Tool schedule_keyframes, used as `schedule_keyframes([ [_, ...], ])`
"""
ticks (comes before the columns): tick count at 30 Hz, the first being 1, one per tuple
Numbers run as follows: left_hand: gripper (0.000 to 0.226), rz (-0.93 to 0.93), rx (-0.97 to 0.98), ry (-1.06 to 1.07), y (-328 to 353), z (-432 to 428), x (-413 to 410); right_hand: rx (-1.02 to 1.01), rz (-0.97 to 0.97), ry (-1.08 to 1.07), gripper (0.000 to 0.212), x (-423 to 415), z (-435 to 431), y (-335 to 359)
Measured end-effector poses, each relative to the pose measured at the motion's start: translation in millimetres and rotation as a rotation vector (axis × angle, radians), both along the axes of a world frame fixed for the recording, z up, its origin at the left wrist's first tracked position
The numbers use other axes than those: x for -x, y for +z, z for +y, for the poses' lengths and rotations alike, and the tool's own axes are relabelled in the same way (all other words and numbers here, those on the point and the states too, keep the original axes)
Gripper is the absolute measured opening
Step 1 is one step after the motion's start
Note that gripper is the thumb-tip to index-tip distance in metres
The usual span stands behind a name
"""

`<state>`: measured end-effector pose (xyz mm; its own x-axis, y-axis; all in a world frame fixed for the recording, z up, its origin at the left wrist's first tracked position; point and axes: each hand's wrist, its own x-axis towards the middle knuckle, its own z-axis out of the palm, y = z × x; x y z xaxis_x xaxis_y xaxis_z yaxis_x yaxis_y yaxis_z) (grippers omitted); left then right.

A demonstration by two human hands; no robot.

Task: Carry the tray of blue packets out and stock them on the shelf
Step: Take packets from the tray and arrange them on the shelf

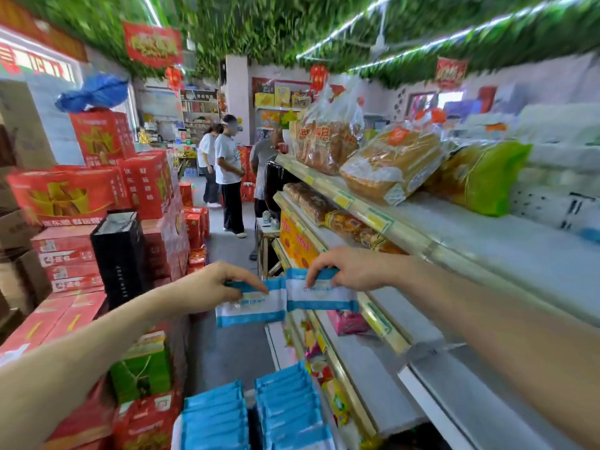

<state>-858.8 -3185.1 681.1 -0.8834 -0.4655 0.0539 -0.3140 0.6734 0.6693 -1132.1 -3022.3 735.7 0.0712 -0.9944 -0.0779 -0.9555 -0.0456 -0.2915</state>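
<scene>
Blue packets [285, 407]: two rows near, bottom centre, probably in a tray, too blurred to tell. My left hand [211, 287] pinches one packet [251, 308], my right hand [347, 271] pinches a second packet [321, 297], side by side, just left of the shelf [386, 323].

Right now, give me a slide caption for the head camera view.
Left hand pinches one blue packet, right hand a second packet, at the store shelf; stacked packets wait below.
</scene>
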Motion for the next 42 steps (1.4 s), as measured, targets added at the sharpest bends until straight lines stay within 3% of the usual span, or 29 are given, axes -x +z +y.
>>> schedule_keyframes([
  [8, 0.048, 0.147, 0.09, -0.163, 123.4, 3.2, 88.0, 0.109, 0.087, -0.099, 0.042, 45.4, 46.2, 118.3],
  [15, 0.049, 0.18, 0.106, -0.351, 171.0, 42.2, 186.7, 0.149, 0.159, -0.303, 0.04, 96.7, 123.6, 169.0],
  [29, 0.05, 0.189, 0.149, -0.587, 188.6, 142.4, 341.0, 0.193, 0.11, -0.794, 0.048, 225.8, 301.9, 159.5],
  [42, 0.052, 0.12, 0.081, -0.729, 169.7, 181.4, 420.3, 0.235, 0.255, -0.909, 0.052, 311.9, 285.6, 115.9],
])
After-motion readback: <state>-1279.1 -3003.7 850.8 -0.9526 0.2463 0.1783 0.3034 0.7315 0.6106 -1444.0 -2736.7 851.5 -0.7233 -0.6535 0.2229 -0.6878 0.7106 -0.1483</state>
